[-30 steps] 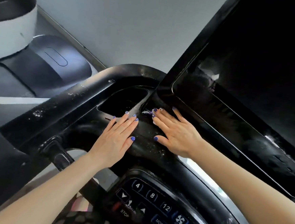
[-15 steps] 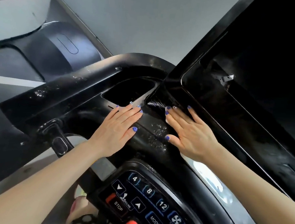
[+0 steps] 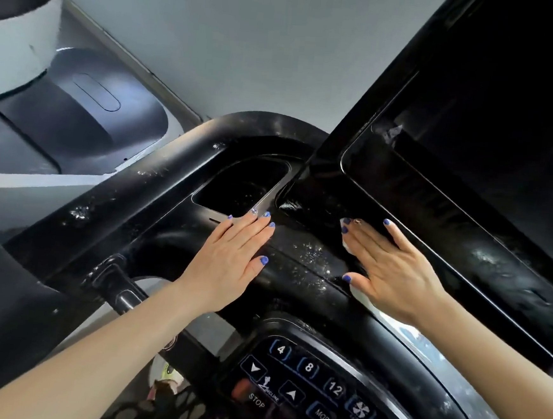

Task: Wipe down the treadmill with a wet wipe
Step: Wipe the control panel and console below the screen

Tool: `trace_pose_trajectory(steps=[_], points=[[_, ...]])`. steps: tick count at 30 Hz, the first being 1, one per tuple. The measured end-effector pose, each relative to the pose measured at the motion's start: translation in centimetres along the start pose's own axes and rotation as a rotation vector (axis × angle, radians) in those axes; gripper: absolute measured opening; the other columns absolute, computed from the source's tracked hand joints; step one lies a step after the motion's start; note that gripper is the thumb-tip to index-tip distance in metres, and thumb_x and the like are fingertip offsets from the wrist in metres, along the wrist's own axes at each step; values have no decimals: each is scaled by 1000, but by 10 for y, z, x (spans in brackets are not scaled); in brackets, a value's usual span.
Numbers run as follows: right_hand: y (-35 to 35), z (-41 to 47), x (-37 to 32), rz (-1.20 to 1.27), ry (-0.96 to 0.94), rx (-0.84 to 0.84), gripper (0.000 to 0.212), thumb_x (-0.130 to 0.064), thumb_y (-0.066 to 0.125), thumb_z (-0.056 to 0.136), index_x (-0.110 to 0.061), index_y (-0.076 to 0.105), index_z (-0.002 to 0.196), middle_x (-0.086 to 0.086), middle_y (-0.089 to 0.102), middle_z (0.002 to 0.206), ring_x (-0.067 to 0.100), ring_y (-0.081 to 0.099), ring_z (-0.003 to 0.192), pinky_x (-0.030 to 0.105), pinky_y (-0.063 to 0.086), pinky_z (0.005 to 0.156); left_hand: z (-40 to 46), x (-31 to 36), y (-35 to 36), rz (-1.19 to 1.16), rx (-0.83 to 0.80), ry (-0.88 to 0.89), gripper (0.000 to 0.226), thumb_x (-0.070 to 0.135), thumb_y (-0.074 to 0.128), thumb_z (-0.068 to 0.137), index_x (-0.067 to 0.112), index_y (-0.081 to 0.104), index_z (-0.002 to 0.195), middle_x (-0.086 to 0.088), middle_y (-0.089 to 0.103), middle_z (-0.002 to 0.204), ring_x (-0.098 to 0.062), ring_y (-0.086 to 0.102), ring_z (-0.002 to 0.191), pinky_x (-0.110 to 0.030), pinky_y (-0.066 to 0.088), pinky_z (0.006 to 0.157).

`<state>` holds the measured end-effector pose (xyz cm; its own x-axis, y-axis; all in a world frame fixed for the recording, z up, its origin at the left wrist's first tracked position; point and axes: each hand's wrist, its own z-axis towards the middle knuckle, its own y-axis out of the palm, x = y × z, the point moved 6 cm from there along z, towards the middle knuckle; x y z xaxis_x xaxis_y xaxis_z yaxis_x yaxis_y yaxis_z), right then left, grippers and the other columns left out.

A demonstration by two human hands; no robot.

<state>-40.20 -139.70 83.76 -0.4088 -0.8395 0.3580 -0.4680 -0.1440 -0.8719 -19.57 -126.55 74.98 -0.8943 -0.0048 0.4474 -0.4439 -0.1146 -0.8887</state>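
Flat and spread, my right hand pins the limp, slippery wet wipe on the treadmill, best pressed by palm, left hand resting open, empty.

A bare strip of wet black treadmill console lies open between the left hand and the right hand; the raised screen panel walls off the right side just beside the right hand; the recessed tray drops away beyond the left fingertips, rimmed by the curved rail; the button pad sits nearer the person, clear of both hands.
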Motion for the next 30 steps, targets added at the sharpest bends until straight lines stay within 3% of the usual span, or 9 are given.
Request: trace_pose_trajectory(steps=[5, 9, 11, 13, 16, 18, 22, 26, 30], points=[[-5, 26, -34, 317, 61, 9, 84, -68, -10, 91, -21, 1, 161, -10, -8, 166, 2, -18, 149, 36, -20, 122, 3, 11, -1, -43, -26, 24, 64, 46, 13, 104, 16, 24, 159, 5, 15, 167, -11, 2, 156, -41, 4, 126], [0, 6, -58, 639, -37, -33, 80, -71, -7, 91, -29, -2, 160, -18, -15, 165, -2, -21, 149, 35, -24, 120, 3, 12, -2, -41, -32, 36, 64, 47, 11, 103, 18, 19, 159, 7, 12, 167, -9, 0, 155, -36, -3, 124], [3, -7, -49, 590, -91, -31, 80, -71, -11, 92, -30, 0, 159, -19, -13, 165, -3, -17, 150, 34, -28, 117, 3, 11, -1, -32, -37, 32, 64, 48, 9, 102, 19, 15, 159, 10, 7, 166, -7, -3, 155, -34, -6, 124], [8, -7, -24, 383, -87, -9, 81, -69, -13, 93, -26, 5, 159, -17, -6, 166, 1, -7, 153, 35, -24, 119, 3, 11, 1, -13, -26, 28, 64, 48, 10, 103, 19, 18, 159, 10, 8, 166, -7, -2, 155, -36, -4, 124], [6, -2, 4, 66, -54, 44, 74, -61, 12, 101, -15, 33, 156, -4, 23, 165, 13, 17, 153, 40, -4, 125, 3, 12, 4, -16, -25, 9, 66, 49, 12, 102, 17, 22, 159, 9, 11, 167, -8, 0, 155, -37, -2, 125], [4, 0, 11, -43, -17, 71, 74, -60, 15, 100, -13, 35, 154, 0, 29, 163, 14, 20, 153, 42, -3, 126, 4, 13, 2, -29, -23, -1, 68, 51, 11, 101, 18, 21, 159, 8, 11, 167, -9, -1, 155, -37, -3, 125], [11, -8, 1, 32, 8, 81, 78, -62, 9, 102, -10, 35, 154, 2, 30, 163, 16, 19, 153, 45, -4, 125, 4, 20, 0, -92, -55, -43, 72, 58, 3, 97, 21, 12, 158, 11, 2, 166, -7, -10, 154, -35, -9, 124], [33, -38, 9, 123, -10, 2, 84, -66, -5, 100, -13, 22, 159, -2, 17, 167, 14, 4, 154, 41, -10, 124, 3, 24, 3, -86, -61, -55, 78, 71, -11, 92, 27, 4, 155, 14, -2, 164, -5, -13, 153, -32, -13, 122], [30, -46, 17, 30, 12, 10, 82, -66, 4, 102, -11, 32, 156, 1, 27, 164, 16, 16, 154, 42, -5, 126, 5, 24, 2, -122, -55, -76, 83, 74, -15, 88, 28, 6, 154, 16, 0, 162, -5, -10, 153, -32, -11, 123]])
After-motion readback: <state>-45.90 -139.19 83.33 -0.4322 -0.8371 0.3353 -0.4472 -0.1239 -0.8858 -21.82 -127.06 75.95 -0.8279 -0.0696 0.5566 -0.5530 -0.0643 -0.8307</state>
